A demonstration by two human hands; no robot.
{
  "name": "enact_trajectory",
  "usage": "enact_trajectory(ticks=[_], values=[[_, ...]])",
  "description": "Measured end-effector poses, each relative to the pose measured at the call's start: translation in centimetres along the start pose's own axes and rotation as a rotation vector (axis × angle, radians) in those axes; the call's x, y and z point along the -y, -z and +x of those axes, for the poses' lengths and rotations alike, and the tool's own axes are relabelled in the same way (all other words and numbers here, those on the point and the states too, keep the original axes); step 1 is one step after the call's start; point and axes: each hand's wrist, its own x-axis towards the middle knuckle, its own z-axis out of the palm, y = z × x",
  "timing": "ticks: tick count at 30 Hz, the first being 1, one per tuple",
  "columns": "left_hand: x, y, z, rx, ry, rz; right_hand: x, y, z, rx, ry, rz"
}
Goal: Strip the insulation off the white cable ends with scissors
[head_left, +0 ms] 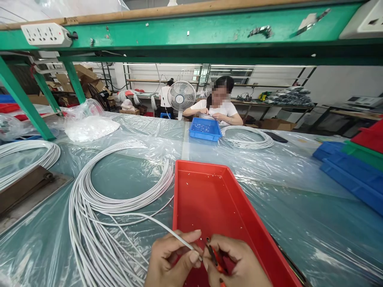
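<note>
Between thumb and fingers, my left hand (172, 261) pinches a white cable (166, 227) close to its end. Closed around a small hand tool with orange-red handles (220, 263), my right hand (239, 259) touches or nearly touches the cable end; the tool looks like small pliers or cutters, its jaws partly hidden by fingers. Both hands are above the near end of a red tray (206, 203) dotted with tiny white scraps. From my left hand the cable runs back to a big loose coil of white cables (119, 205) on the left.
A second cable coil (52, 153) and a brown metal block (24, 187) lie far left. Across the table, a person (221, 105) works over a blue tray (205, 135) beside another coil (251, 143). Stacked bins (356, 171) stand right; a green beam (167, 34) crosses overhead.
</note>
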Motion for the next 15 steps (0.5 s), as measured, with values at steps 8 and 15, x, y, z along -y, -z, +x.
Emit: enact_trajectory(ticks=[8,15], values=[[-0.9,-0.1,-0.2,0.052,0.025,-0.193,-0.7,-1.0,0.4,0.112,-0.256,0.37],[-1.1,-0.2,0.4,-0.018,0.245,-0.287,-0.8,0.7,0.1,-0.053,-0.102,0.181]])
